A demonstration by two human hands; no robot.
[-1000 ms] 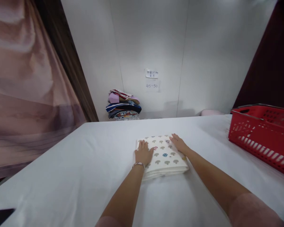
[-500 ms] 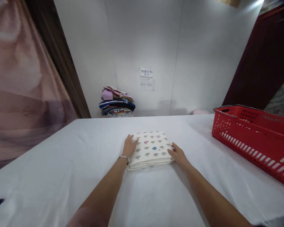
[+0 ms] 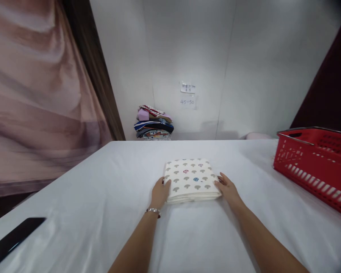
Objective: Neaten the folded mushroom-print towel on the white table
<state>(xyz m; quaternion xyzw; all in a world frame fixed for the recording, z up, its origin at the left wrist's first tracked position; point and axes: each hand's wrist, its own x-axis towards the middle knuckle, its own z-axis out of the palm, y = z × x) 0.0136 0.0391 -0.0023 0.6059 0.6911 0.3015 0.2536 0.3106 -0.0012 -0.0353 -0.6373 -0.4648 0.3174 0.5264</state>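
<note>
A folded white cloth with a mushroom print lies flat on the white-covered table, its layered edge facing me. At its left edge is my left hand, thumb on top and fingers along the side; a bracelet circles that wrist. My right hand grips the opposite edge the same way, thumb above and fingers partly hidden at the side. Both hands are closed on the cloth, which appears to rest on the table.
A red plastic basket with metal handles stands at the right. A black phone-like object lies at the near left. Beyond the far table edge is a stack of folded clothes. A pink curtain hangs at the left.
My view has turned left, so more of the black object shows. My left hand has slid from the upper left side toward the near left, its fingers now around the cloth's edge.
</note>
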